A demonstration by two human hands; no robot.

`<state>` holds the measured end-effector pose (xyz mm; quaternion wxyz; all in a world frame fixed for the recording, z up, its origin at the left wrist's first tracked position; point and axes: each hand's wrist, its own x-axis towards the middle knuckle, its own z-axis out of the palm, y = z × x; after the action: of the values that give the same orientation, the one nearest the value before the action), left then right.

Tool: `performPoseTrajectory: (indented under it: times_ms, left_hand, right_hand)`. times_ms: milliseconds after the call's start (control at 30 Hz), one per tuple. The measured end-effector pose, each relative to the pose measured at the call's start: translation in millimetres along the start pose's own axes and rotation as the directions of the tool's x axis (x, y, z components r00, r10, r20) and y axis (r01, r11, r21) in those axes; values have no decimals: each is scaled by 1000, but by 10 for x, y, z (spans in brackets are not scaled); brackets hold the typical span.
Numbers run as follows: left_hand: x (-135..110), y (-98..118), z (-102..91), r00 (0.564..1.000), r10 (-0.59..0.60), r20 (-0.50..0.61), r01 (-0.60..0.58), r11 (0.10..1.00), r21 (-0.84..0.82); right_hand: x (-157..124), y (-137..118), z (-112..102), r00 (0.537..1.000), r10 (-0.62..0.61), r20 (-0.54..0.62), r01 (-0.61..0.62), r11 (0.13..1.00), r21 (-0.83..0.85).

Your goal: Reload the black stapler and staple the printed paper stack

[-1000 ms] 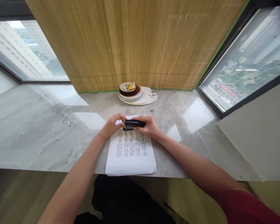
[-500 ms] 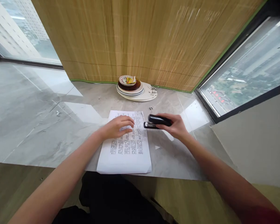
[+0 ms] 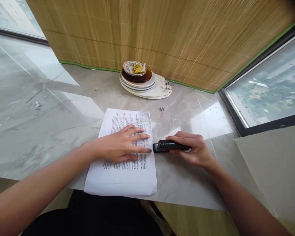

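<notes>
A stack of printed paper [image 3: 123, 182] lies on the marble-patterned ledge, its bottom edge reaching the ledge's front. My left hand [image 3: 121, 144] rests flat on the printed text, fingers spread toward the right edge of the sheets. Just right of that edge, my right hand [image 3: 196, 149] is wrapped around a black stapler [image 3: 170, 145]. The stapler's nose points left, close to the paper's edge and near my left fingertips. Whether its jaw overlaps the sheets I cannot tell.
Behind the paper stands a pile of plates [image 3: 159, 87] with a small yellow packet [image 3: 139, 68] on top. Small staple strips [image 3: 162, 108] lie right of the paper, and more bits [image 3: 37, 105] lie at left. A bamboo blind [image 3: 137, 32] hangs behind, with windows [image 3: 272, 82] at the sides.
My left hand has flattened onto the paper with its fingers spread. My right hand has brought the stapler lower and nearer the ledge's front, beside the sheets. The head view has shifted.
</notes>
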<state>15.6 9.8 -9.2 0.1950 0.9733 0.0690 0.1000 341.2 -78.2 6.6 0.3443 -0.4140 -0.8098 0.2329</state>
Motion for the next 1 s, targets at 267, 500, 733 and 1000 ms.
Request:
performPoseTrajectory:
  times_ms: [267,500,733,1000]
  left_hand:
    - [28,0,33,993,-54,-101,47,996,-76]
    - [27,18,41,996,-61,-66,53,991,-119]
    - [36,65,27,996,-65,-58,52,980,-193]
    - [26,51,57,995,-104,-9,100,971,-216]
  right_hand:
    - [-45,-74,-86,982,11,189,-37,990,134]
    - [-56,-179,93,993,18,115,-28,996,89]
    - [-51,-89,144,999,33,-17,-34,998,-59]
    - [-28,-150,178,999,-35,10,36,992,-121]
